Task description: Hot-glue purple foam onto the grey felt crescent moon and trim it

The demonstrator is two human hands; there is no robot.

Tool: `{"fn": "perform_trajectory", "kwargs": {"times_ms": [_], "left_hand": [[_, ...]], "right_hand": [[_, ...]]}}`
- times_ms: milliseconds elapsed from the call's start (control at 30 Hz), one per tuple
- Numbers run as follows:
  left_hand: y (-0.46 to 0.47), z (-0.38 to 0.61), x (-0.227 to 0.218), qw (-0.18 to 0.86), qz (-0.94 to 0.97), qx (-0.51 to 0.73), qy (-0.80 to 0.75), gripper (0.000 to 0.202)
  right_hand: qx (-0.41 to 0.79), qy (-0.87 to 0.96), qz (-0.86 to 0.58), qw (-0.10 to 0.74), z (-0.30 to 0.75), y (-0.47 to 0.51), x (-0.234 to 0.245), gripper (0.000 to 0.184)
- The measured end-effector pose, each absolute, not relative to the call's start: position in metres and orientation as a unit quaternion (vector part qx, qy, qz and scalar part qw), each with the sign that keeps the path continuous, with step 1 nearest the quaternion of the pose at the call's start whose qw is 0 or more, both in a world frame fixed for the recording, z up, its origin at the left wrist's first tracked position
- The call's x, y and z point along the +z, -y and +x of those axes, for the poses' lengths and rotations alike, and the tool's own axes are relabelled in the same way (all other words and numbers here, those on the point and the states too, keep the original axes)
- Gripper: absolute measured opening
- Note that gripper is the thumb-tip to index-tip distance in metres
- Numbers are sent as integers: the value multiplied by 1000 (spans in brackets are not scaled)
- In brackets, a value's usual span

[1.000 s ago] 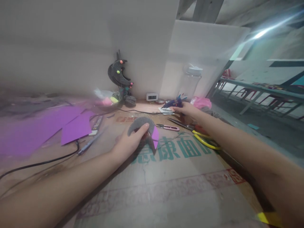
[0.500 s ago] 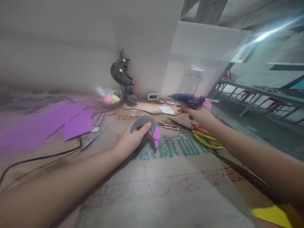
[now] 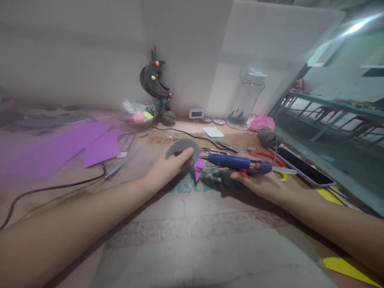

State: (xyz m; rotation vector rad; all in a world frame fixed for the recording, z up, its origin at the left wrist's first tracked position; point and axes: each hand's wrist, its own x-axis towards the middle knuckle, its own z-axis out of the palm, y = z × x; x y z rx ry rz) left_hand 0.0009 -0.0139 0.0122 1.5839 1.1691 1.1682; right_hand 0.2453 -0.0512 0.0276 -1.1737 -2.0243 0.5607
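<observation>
Between the thumb and fingers of my left hand (image 3: 171, 166) is a grey crescent (image 3: 187, 144), curved side up. A small purple piece (image 3: 198, 168) shows at the crescent's right end. My right hand (image 3: 258, 182) is closed around a blue glue gun (image 3: 237, 163) with a red light glowing near its grip. Its nozzle points left and is at or very near the crescent's right end; whether they touch I cannot tell. A white glue stick (image 3: 283, 171) sticks out of the gun's back. Beneath and behind the gun lie scissors (image 3: 268, 156), partly hidden.
Purple sheets (image 3: 102, 150) and a pen (image 3: 117, 170) lie on the left. At the back stand a dark crescent ornament (image 3: 153, 82), a small digital clock (image 3: 196, 113) and a clear bottle (image 3: 246, 102). Grey yarn (image 3: 270, 138) and a phone (image 3: 304, 166) are on the right. A black cable (image 3: 57, 190) crosses the left.
My right hand has brought the glue gun down and to the left, up to the crescent. My left hand keeps its hold. The phone and yarn have come into sight.
</observation>
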Motion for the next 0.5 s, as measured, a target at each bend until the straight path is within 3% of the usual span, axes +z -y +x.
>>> {"fn": "perform_trajectory", "kwargs": {"times_ms": [500], "left_hand": [[15, 1, 14, 401, 641, 464, -462, 26]], "right_hand": [[207, 798, -486, 289, 251, 49, 14, 22]]}}
